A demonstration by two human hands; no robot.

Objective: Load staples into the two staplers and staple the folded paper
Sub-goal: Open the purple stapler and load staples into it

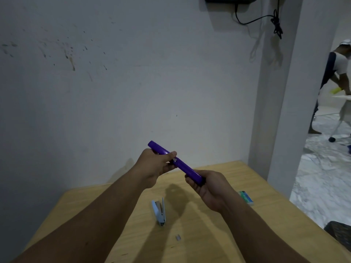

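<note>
Both my hands hold a purple stapler up above the wooden table, tilted from upper left to lower right. My left hand grips its upper end, thumb on top near a bit of bare metal. My right hand wraps its lower end. A small white stapler lies on the table below, its top hinged open. A short strip of staples lies nearer to me. A green and white staple box sits at the right, partly behind my right wrist. No folded paper is in view.
A white wall stands right behind the table, with a pillar at the right. Black cables hang from a device high on the wall. Beyond the table's right edge lie a marble floor and a dark crate. A person stands far right.
</note>
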